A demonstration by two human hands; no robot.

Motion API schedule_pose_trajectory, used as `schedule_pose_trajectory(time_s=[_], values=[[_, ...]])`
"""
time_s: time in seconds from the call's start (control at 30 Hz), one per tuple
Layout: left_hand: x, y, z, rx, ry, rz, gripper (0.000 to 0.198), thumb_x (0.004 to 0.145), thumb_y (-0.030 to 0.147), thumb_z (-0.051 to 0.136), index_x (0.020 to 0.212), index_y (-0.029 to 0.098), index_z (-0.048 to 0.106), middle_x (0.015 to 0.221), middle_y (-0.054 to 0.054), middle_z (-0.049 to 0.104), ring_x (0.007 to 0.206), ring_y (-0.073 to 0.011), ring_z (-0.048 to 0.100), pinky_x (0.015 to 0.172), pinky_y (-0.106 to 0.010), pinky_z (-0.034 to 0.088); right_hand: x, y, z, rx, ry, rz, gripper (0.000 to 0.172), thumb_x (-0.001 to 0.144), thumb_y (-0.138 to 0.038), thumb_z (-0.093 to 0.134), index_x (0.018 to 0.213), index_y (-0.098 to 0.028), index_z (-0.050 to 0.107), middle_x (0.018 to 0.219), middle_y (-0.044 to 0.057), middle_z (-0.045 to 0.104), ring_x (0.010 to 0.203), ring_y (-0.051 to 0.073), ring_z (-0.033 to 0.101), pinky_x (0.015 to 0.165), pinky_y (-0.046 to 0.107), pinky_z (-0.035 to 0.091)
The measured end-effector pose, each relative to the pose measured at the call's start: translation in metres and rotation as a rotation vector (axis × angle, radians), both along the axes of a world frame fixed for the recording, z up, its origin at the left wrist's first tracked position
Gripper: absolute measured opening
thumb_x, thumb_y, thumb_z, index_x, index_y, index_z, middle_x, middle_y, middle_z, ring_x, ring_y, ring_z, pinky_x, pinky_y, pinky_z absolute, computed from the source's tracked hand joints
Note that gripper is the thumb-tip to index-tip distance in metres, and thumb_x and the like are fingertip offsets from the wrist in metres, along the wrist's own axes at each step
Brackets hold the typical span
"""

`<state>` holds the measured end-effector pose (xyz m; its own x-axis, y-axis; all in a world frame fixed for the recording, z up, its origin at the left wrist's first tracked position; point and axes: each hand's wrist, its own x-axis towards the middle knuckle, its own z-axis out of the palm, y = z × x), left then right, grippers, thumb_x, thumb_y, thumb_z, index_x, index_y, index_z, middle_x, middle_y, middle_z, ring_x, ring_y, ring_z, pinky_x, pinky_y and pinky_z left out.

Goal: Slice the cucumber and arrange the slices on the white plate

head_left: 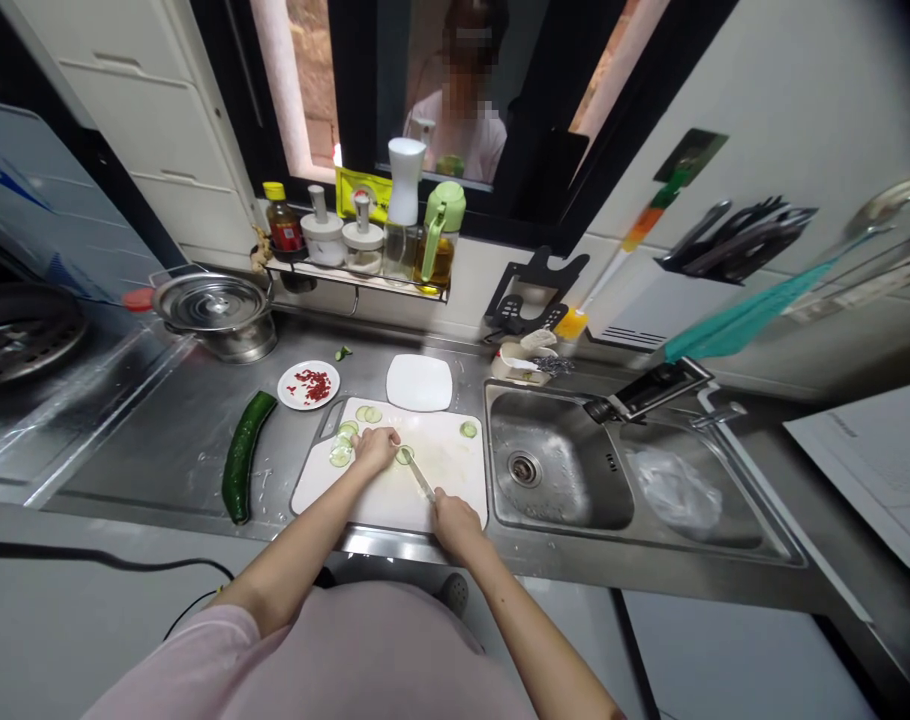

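A kitchen knife [422, 478] is gripped by its handle in my right hand [457, 522]. Its blade points up and left, the tip at a pale green cucumber slice [404, 455]. Just left of that slice, my left hand [378, 449] rests over the white cutting board [395, 510] with its fingers curled in; anything under them is hidden. Several cucumber slices [342, 448] overlap at the board's left side, beside my left fingers. More slices [369, 413] lie near the top edge, and a small cucumber piece [468, 429] sits in the upper right corner.
Left of the board lie a large dark green cucumber [245, 460] and a white plate [288, 398] with chopped red bits. A square white plate [419, 382] stands behind the board. The sink [567, 480] is to the right, a lidded steel pot [237, 338] at back left.
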<state>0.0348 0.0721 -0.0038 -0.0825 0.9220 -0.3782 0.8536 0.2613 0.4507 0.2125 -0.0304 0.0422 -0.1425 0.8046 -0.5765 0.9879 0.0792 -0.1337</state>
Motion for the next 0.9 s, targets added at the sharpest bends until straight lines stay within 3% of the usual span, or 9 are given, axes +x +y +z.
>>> schedule_pose_trajectory(time_s=[0.9], values=[[-0.0024, 0.0031, -0.0054, -0.002, 0.005, -0.002, 0.016, 0.073, 0.025, 0.064, 0.086, 0.031, 0.071, 0.099, -0.003, 0.073, 0.113, -0.0272, 0.055, 0.096, -0.040, 0.031, -0.0058, 0.0043, 0.0054, -0.018, -0.029, 0.011, 0.031, 0.093, -0.018, 0.036, 0.118, -0.016, 0.054, 0.105, 0.017, 0.069, 0.103, 0.027, 0.065, 0.078, 0.033, 0.046]])
